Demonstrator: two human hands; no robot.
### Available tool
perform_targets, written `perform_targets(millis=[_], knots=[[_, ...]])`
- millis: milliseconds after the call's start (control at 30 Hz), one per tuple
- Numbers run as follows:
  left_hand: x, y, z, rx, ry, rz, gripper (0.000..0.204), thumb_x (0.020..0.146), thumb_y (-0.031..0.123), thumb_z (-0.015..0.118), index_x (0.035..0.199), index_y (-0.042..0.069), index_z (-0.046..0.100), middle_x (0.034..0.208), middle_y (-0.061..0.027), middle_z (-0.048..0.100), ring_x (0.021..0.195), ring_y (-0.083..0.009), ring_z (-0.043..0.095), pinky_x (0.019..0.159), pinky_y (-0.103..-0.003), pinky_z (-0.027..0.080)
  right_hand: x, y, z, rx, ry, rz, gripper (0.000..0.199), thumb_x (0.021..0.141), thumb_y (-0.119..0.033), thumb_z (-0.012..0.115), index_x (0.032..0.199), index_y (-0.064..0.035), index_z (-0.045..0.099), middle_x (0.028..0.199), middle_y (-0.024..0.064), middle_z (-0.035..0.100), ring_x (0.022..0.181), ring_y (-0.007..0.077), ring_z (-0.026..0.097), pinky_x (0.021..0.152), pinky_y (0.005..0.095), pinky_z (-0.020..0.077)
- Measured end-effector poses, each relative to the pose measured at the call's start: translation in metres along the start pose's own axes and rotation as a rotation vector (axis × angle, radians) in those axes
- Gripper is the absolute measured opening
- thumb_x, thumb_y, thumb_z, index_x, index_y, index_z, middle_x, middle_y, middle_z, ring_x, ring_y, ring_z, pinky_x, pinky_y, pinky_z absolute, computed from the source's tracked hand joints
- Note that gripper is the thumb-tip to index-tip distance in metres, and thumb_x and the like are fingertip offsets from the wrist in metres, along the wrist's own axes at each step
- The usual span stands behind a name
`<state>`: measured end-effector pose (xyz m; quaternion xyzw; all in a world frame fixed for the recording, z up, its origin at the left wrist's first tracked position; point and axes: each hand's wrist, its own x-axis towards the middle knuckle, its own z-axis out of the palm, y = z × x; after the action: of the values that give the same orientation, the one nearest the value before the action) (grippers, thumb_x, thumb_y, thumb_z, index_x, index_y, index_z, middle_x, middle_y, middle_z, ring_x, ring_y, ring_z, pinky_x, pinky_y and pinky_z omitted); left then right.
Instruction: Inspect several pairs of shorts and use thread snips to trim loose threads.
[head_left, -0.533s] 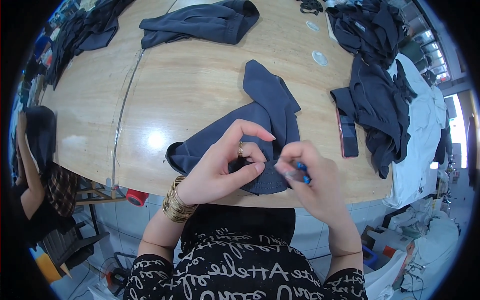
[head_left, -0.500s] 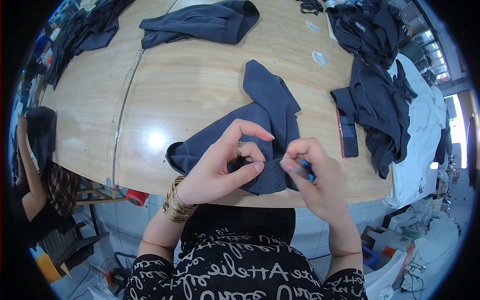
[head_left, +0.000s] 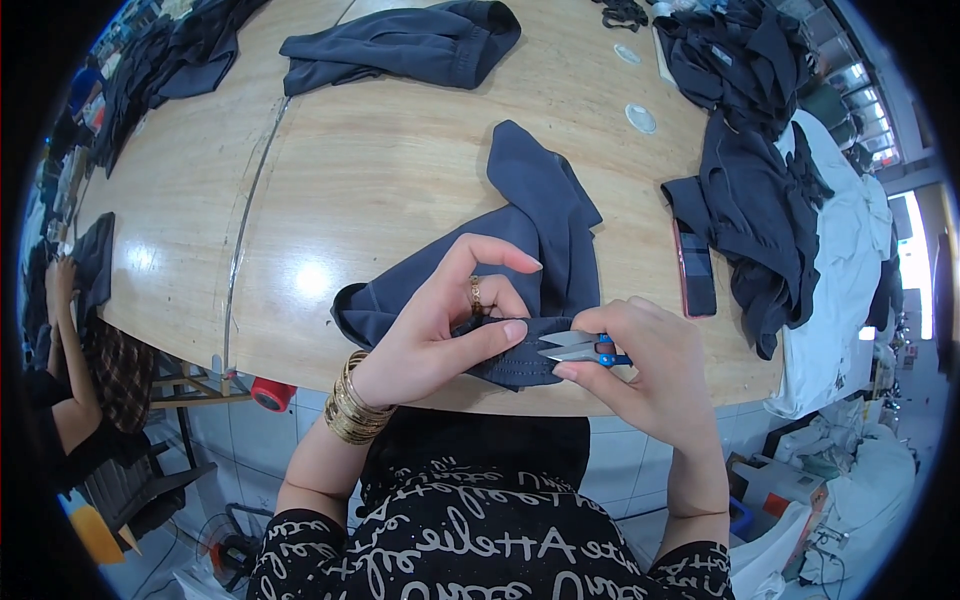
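Dark navy trousers [head_left: 440, 262] lie on the wooden table before me, their stitched waistband drawn up at the near edge. My left hand [head_left: 445, 330] pinches that waistband between thumb and fingers, the index finger arched above it. In my right hand [head_left: 650, 365] are small thread snips [head_left: 572, 347] with blue handles. Their two blades are spread apart and point left over the rows of stitching, close to my left thumb. Whether the blades touch the cloth I cannot tell.
A phone [head_left: 696, 268] lies right of my hands, beside a heap of dark garments [head_left: 760, 220] and white cloth [head_left: 845, 260]. Another folded dark garment [head_left: 400, 48] rests at the far side. At the left edge a co-worker's hands [head_left: 62, 280] handle dark cloth.
My right hand has turned, bringing the snips' blades from within the fingers to pointing left over the waistband. My left hand keeps its hold. The co-worker's arms have shifted.
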<state>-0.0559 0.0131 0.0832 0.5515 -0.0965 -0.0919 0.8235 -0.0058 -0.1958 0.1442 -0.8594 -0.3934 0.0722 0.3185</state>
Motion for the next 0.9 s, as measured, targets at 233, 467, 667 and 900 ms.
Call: perform_targets(millis=[233, 467, 667, 900], knots=[[0.0004, 0.0006, 0.0006, 0.019, -0.037, 0.026, 0.042, 0.088, -0.002, 0.054, 0.125, 0.005, 0.035, 0.082, -0.0011, 0.052, 0.079, -0.0057, 0.049, 0.076, -0.022, 0.039, 0.0005, 0.0006, 0.0010, -0.030, -0.022, -0.001, 0.027, 0.069, -0.018, 0.077, 0.086, -0.0049, 0.061, 0.073, 0.0065, 0.062, 0.062, 0.0204, 0.055, 0.055, 0.0290, 0.0417], [-0.0005, -0.0003, 0.0005, 0.034, -0.045, 0.038, 0.041, 0.088, -0.002, 0.054, 0.125, 0.004, 0.036, 0.082, -0.0010, 0.052, 0.079, -0.0057, 0.050, 0.076, -0.021, 0.039, 0.0015, 0.0003, 0.0017, -0.045, -0.016, -0.013, 0.026, 0.069, -0.018, 0.078, 0.085, -0.0070, 0.061, 0.071, 0.0038, 0.061, 0.060, 0.0183, 0.053, 0.053, 0.0293, 0.0399], [-0.0003, 0.0006, -0.0006, 0.042, -0.060, 0.010, 0.040, 0.089, -0.001, 0.054, 0.124, 0.004, 0.036, 0.082, -0.0008, 0.053, 0.078, -0.0057, 0.050, 0.075, -0.021, 0.039, 0.0016, 0.0015, 0.0036, -0.034, -0.009, -0.039, 0.026, 0.068, -0.018, 0.078, 0.085, -0.0064, 0.062, 0.069, 0.0038, 0.060, 0.059, 0.0181, 0.053, 0.053, 0.0291, 0.0392], [-0.0009, -0.0009, -0.0022, 0.032, -0.011, 0.054, 0.040, 0.089, -0.001, 0.055, 0.123, 0.004, 0.036, 0.086, -0.0020, 0.057, 0.082, -0.0055, 0.052, 0.077, -0.022, 0.040, -0.0020, 0.0074, 0.0022, 0.022, 0.108, -0.020, 0.025, 0.073, -0.023, 0.075, 0.086, -0.0076, 0.060, 0.071, 0.0038, 0.060, 0.058, 0.0192, 0.055, 0.052, 0.0303, 0.0421]])
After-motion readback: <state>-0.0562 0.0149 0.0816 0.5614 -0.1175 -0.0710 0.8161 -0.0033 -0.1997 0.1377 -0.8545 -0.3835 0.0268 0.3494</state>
